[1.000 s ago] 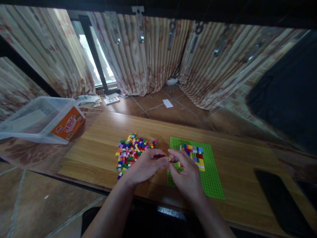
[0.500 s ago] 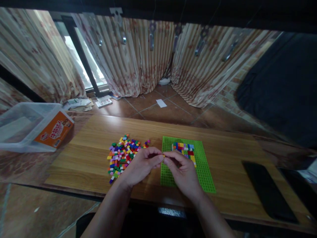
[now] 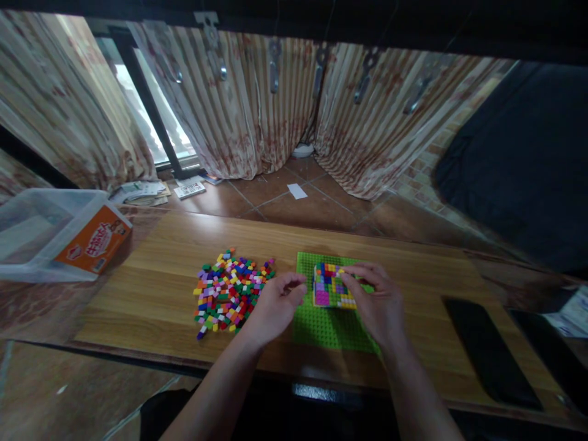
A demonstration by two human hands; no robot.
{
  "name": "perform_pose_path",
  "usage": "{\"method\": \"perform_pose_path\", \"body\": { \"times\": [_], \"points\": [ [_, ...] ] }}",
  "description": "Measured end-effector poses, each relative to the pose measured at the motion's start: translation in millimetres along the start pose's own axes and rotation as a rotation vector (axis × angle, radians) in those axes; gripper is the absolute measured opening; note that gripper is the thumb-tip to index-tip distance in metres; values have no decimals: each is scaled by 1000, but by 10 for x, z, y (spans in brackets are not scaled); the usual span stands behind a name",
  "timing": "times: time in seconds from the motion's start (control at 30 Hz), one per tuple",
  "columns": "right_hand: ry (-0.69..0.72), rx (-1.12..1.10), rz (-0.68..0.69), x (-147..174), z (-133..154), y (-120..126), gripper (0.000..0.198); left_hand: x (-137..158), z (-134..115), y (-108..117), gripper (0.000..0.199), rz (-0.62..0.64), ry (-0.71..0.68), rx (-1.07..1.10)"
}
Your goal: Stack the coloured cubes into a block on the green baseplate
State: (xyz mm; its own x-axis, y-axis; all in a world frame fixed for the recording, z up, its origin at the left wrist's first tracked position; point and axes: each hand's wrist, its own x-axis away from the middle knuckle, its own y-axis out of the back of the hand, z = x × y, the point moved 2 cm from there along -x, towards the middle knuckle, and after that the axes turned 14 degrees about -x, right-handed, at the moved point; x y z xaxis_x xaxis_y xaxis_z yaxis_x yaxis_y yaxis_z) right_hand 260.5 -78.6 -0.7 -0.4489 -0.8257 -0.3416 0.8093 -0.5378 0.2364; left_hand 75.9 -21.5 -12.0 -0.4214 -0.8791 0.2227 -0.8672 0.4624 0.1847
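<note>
1. Here's your right hand (image 3: 382, 305), coming in at three o'clock of the brick build (image 3: 327, 285), thumb and forefinger drawn together over its upper right part; whether that grip pinches a small piece, I cannot tell.
2. Over at nine o'clock of the build, your left hand (image 3: 278, 309) hangs with fingers curled and thumb near the forefinger, fingertips above the left edge of the green baseplate (image 3: 316, 334); I cannot tell whether this grip holds anything.
3. And the build itself: it's over the baseplate, toward the twelve o'clock edge, a multicolored patchwork with a magenta patch at its seven o'clock corner and white and yellow bricks along the edge near five.
4. Look to nine o'clock of the baseplate and there's your pile of loose bricks (image 3: 229, 291), scattered in many colors on the wooden table (image 3: 156, 288), your left hand just beside it.
5. Farther out, between nine and ten, sits a clear plastic box (image 3: 37, 245) with an orange label (image 3: 96, 242).
6. Between three and four, well apart from the baseplate, lies a flat black object (image 3: 491, 352).
7. Up at twelve, striped curtains (image 3: 257, 110) hang beyond the table.
</note>
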Motion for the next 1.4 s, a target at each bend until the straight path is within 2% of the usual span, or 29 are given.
{"method": "perform_pose_path", "body": {
  "times": [0.2, 0.43, 0.67, 1.03, 1.23, 1.4],
  "points": [
    [66, 99, 85, 9, -82, -126, 12, 12, 22, -113, 32, 36, -119, -182],
    [28, 112, 98, -7, -135, -249, 7, 19, 55, -209, 49, 66, -204, -299],
    [-38, 90, 80, -32, -175, -266, 6, 59, 25, -210, 51, 25, -187, -459],
    [-43, 51, 30, -87, -218, -256, 21, 106, -49, -261, 52, 24, -171, -583],
    [-75, -11, 34, -109, -247, -264, 22, 121, -75, -289, 55, 29, -134, -633],
    [-87, -18, 39, -117, -258, -273, 22, 114, -47, -312, 55, 6, -173, -639]
  ]
}}
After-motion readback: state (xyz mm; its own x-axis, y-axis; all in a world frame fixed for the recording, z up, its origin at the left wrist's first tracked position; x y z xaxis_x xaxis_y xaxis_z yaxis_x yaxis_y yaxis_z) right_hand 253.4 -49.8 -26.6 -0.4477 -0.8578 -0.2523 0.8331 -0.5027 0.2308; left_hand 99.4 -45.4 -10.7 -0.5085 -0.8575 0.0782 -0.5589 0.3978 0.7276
